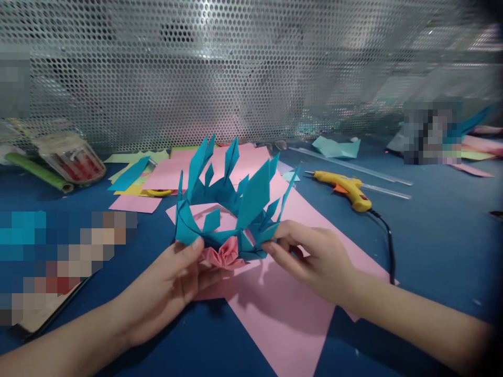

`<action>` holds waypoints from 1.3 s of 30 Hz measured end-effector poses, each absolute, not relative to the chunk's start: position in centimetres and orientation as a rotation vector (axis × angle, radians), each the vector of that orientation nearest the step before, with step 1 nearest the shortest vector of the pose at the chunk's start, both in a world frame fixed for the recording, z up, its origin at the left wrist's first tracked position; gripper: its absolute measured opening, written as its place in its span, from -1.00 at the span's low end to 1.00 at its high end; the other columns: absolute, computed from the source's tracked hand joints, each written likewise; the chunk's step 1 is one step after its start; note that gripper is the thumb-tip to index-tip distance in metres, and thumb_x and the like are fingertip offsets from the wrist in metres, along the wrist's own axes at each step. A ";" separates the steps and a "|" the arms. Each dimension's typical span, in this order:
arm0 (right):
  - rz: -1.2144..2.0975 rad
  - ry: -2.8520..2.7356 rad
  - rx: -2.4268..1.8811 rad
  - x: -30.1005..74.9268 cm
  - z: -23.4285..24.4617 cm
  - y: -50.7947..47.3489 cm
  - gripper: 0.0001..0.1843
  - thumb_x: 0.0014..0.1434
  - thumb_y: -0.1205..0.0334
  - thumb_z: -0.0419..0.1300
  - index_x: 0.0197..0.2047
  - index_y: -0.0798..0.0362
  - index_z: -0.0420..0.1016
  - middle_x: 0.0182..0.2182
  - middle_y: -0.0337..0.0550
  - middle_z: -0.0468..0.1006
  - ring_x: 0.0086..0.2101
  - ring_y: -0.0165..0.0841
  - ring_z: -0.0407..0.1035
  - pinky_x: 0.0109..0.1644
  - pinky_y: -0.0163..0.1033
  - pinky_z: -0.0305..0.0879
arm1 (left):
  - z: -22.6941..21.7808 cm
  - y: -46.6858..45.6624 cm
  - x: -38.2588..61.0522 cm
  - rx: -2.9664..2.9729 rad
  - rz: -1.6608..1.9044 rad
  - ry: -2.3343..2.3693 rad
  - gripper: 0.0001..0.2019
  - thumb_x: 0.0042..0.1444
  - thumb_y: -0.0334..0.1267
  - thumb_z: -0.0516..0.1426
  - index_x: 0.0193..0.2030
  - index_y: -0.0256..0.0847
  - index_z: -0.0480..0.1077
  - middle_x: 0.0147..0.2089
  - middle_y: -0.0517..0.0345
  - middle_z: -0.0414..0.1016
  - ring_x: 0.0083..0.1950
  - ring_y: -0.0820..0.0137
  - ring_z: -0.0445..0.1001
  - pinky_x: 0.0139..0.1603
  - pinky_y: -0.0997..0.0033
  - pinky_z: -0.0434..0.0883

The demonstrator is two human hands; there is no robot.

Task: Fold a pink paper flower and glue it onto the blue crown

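Note:
Between my two hands a blue folded paper crown [253, 201] is held up, its pointed leaf shapes rising around the ring. A pink folded paper flower [225, 253] sits on the near side of its band. My left hand [178, 275] grips the band at the left, thumb on the outside beside the flower and fingers underneath. At the right, the thumb and fingers of my right hand [308, 251] pinch the band's lower edge. Beneath the crown, pink paper sheets [283, 303] lie on the blue table.
A yellow glue gun [343, 189] with a black cord lies at the right, near clear glue sticks [353, 166]. Coloured paper pieces [131, 173] are piled behind. At the left are a plastic jar [73, 157] and a green roll [39, 172]. A perforated metal panel [220, 78] closes off the back.

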State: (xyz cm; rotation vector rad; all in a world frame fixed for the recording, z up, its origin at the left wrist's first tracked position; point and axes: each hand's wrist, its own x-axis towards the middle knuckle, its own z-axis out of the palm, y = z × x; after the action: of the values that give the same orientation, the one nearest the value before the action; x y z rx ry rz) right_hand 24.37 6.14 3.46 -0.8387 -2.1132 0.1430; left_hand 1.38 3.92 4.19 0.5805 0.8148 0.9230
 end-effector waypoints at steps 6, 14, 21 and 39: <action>0.188 -2.126 -0.824 24.2 2.9 6.4 -0.72 0.26 0.23 0.15 -0.43 -0.04 0.13 -0.67 -0.44 0.32 -0.71 -0.57 0.16 -0.63 -0.48 0.11 | 4.6 4.3 1.3 0.530 0.940 0.775 -0.74 -0.11 -0.20 0.46 -0.31 -0.28 0.61 -0.25 0.04 0.70 -0.16 0.31 0.65 -0.02 0.40 0.60; 0.127 -2.115 -0.900 24.2 2.9 6.5 -0.63 0.35 0.11 0.12 -0.48 -0.03 0.14 -0.66 -0.41 0.32 -0.68 -0.54 0.18 -0.59 -0.44 0.12 | 4.9 4.0 1.3 0.557 0.950 0.886 -0.69 -0.28 -0.16 0.51 -0.56 -0.23 0.50 -0.48 0.14 0.61 -0.25 0.22 0.66 -0.12 0.31 0.64; 0.003 -2.115 -1.103 25.4 4.5 9.6 -0.64 0.35 0.04 0.12 -0.42 -0.03 0.14 -0.59 -0.34 0.38 -0.61 -0.45 0.26 -0.52 -0.36 0.10 | 4.2 3.9 1.5 0.791 1.033 1.130 -0.91 0.14 -0.33 0.22 -0.19 -0.12 0.48 -0.15 0.17 0.66 0.00 0.43 0.59 0.12 0.46 0.46; 0.154 -2.341 -1.417 25.4 3.4 19.9 -0.63 0.34 0.11 0.21 0.14 0.08 0.41 0.06 -0.04 0.47 -0.06 -0.22 0.46 -0.02 0.00 0.47 | 3.7 3.6 -0.1 1.780 0.589 1.287 -0.64 -0.04 -0.29 0.14 -0.05 -0.11 0.47 0.08 -0.01 0.52 0.17 0.11 0.48 0.28 -0.01 0.35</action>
State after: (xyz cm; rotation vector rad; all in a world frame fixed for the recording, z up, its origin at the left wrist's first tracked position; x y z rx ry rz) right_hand 25.45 19.90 3.38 -1.4168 -2.3410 0.1541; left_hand -0.11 3.55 3.69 1.7802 1.2869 0.5885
